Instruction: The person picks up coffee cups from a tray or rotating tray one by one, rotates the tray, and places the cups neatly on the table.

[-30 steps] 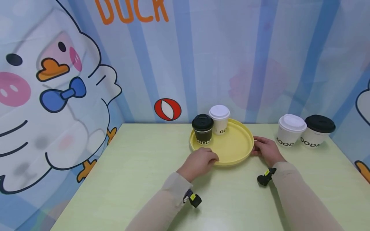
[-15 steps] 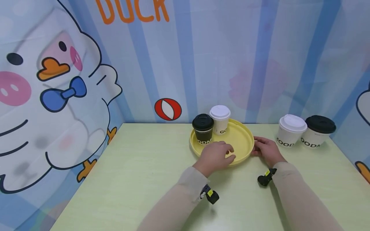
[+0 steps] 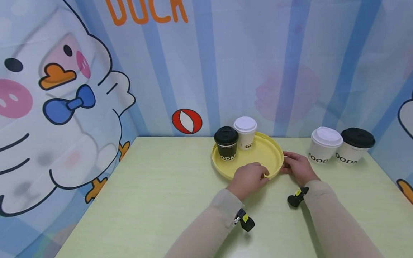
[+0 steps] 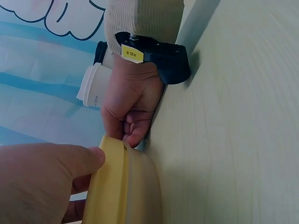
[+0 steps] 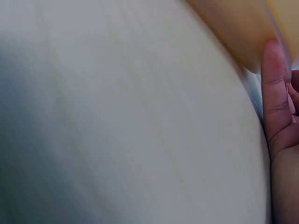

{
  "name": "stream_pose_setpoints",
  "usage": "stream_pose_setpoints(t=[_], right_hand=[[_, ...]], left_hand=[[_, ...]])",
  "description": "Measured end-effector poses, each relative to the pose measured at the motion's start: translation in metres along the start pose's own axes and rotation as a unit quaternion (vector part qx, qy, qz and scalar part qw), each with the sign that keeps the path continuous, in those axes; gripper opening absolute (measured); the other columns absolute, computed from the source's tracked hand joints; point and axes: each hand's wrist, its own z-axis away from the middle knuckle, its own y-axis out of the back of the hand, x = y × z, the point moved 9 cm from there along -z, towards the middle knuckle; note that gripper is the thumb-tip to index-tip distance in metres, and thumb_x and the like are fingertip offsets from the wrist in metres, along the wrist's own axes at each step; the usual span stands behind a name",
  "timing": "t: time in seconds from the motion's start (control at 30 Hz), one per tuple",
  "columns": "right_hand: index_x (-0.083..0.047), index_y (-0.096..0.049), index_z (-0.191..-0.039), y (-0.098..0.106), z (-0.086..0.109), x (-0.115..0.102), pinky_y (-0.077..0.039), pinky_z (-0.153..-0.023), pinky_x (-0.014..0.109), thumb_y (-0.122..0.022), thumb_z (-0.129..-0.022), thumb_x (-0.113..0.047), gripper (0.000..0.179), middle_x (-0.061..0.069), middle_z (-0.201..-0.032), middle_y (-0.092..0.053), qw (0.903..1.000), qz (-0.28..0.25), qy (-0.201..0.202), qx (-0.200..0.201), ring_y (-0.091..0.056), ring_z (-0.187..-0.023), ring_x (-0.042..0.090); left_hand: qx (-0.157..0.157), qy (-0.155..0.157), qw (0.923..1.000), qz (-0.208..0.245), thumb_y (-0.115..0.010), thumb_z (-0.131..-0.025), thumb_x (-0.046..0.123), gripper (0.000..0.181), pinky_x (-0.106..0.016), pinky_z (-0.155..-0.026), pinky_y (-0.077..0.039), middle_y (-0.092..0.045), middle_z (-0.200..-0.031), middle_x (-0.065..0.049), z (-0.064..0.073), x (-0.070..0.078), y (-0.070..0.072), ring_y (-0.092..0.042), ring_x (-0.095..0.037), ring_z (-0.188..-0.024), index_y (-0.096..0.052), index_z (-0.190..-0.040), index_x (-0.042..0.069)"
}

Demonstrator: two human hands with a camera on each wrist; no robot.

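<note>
Tray (image 3: 259,156) round, flat, facing up; right hand (image 3: 298,167) grip pinching rim; left hand (image 3: 247,180) grip: cannot tell.

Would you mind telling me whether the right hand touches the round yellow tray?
Touching; the right wrist view shows the right hand with one digit against the round yellow tray.

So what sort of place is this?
Possibly a corner staged for recording: a cartoon-printed backdrop behind the table, a yellow tray set out like a prop, and a wrist-worn black camera.
</note>
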Motion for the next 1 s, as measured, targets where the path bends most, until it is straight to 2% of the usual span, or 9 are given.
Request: stream_pose_setpoints(t=[0.13,0.4,0.7,1.0], right_hand=[[0.006,-0.036,-0.152,0.0,-0.001,0.0,-0.059,-0.079,0.024,-0.047,-0.107,-0.018,0.052,-0.003,-0.096,-0.066,1.0,-0.002,0.0,-0.001,-0.064,-0.085,0.006],[0.007,-0.035,-0.152,0.0,0.001,0.0,-0.059,-0.077,0.024,-0.047,-0.107,-0.018,0.053,-0.006,-0.092,-0.067,1.0,0.0,0.007,-0.002,-0.065,-0.083,0.005],[0.003,-0.035,-0.154,-0.001,-0.002,0.003,-0.059,-0.079,0.024,-0.047,-0.108,-0.02,0.053,-0.004,-0.097,-0.066,1.0,0.005,-0.007,-0.005,-0.064,-0.086,0.006],[0.004,-0.034,-0.154,-0.001,0.001,0.001,-0.059,-0.08,0.024,-0.047,-0.108,-0.02,0.054,-0.004,-0.097,-0.066,0.9999,-0.005,-0.009,-0.01,-0.064,-0.087,0.007]], left_hand=[[0.01,-0.006,0.9999,0.001,-0.067,-0.098,0.036,0.019,-0.018,-0.068,-0.047,-0.063,-0.093,0.014,0.002,0.0,0.002,-0.056,0.0,-0.078,-0.077,-0.112,0.029],[0.008,-0.019,0.9998,-0.001,-0.066,-0.099,0.034,0.017,-0.018,-0.071,-0.048,-0.065,-0.097,0.013,0.008,-0.003,0.001,-0.058,-0.001,-0.082,-0.077,-0.111,0.029],[0.02,-0.042,0.9989,-0.001,-0.066,-0.099,0.033,0.017,-0.017,-0.071,-0.048,-0.066,-0.098,0.013,0.019,-0.011,0.007,-0.06,-0.002,-0.085,-0.077,-0.11,0.028],[0.026,-0.048,0.9985,0.013,-0.068,-0.098,0.031,0.014,-0.017,-0.074,-0.049,-0.066,-0.097,0.013,0.026,-0.017,0.009,-0.06,-0.003,-0.086,-0.078,-0.107,0.026]])
